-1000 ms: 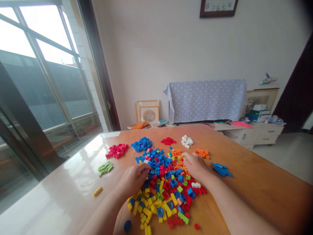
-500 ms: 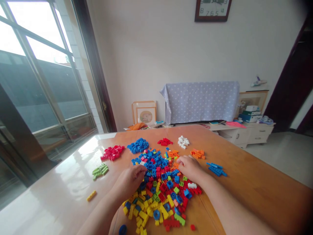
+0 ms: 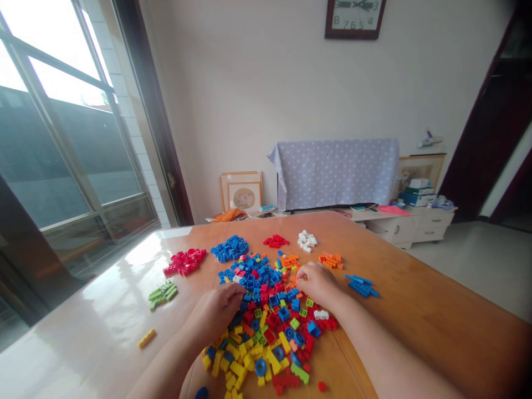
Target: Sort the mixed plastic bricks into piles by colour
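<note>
View from the wearer's head, looking forward over a glossy wooden surface point(image 3: 415, 310): a large mixed pile of toy building bricks point(image 3: 270, 320) spreads between and in front of the two hands, mostly blue at its far end and yellow at its near end. The left hand point(image 3: 220, 303) lies at the pile's left edge, fingers curled inward beside the blue bricks. The right hand point(image 3: 319, 284) is at the opposite edge, its thumb and fingers bunched next to loose orange bricks. The hands are well apart from each other; the fingertips are small and partly hidden, so whether either one grips a brick cannot be told.

Smaller heaps curve around the far side. From left to right: light-green bricks point(image 3: 163, 293), pinkish-red bricks point(image 3: 185, 261), blue bricks point(image 3: 230, 248), red bricks point(image 3: 275, 241), white bricks point(image 3: 306, 240), orange bricks point(image 3: 331, 260) and long blue bricks point(image 3: 362, 286). One yellow brick point(image 3: 146, 338) lies alone, left of the left hand.

Compared with one second ago, the scene sits farther left in the frame and more of the wall clock point(image 3: 354, 19) shows. The right fingertips have drawn back slightly toward the wearer. The heaps look unchanged.
</note>
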A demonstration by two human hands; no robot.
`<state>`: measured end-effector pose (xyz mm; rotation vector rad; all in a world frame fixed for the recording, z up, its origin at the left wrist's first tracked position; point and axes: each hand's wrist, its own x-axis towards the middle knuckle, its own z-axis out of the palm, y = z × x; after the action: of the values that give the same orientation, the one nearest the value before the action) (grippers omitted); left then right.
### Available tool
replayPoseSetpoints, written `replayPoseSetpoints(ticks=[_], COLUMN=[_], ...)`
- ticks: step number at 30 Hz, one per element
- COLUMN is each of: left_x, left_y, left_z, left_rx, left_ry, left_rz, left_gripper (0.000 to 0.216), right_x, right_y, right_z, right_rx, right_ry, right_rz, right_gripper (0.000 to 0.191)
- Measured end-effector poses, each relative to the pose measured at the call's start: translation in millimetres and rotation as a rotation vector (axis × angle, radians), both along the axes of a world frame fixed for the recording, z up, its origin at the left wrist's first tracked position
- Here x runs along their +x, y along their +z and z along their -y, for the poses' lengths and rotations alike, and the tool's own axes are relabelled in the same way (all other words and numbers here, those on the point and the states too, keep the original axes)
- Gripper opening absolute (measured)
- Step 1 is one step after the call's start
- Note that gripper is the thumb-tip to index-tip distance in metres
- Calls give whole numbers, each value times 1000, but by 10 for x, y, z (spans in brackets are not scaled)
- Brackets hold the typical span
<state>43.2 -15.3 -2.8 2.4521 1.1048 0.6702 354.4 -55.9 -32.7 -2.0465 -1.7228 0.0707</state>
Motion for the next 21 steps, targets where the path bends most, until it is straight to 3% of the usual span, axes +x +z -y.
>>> replayPoseSetpoints(ticks=[4, 8, 14, 17, 21], left_x=[-3, -19, -25, -29, -37], left_y=[4, 14, 17, 13, 4], left_z=[-3, -10, -12, -13, -22], left_rx=[-2, 3, 23, 36, 51], left_ry=[3, 9, -3, -3, 5], left_rz=[0, 6, 4, 8, 5], left_gripper=[25, 25, 23, 22, 21], right_x=[17, 224, 616, 705, 727], right_y=[52, 74, 17, -19, -72], right_z=[19, 40, 58, 33, -16], right_rx=[36, 66, 80, 130, 152], right_ry=[-12, -128, -292, -341, -368], right_rz=[0, -19, -89, -149, -211], right_gripper=[8, 15, 21, 32, 31])
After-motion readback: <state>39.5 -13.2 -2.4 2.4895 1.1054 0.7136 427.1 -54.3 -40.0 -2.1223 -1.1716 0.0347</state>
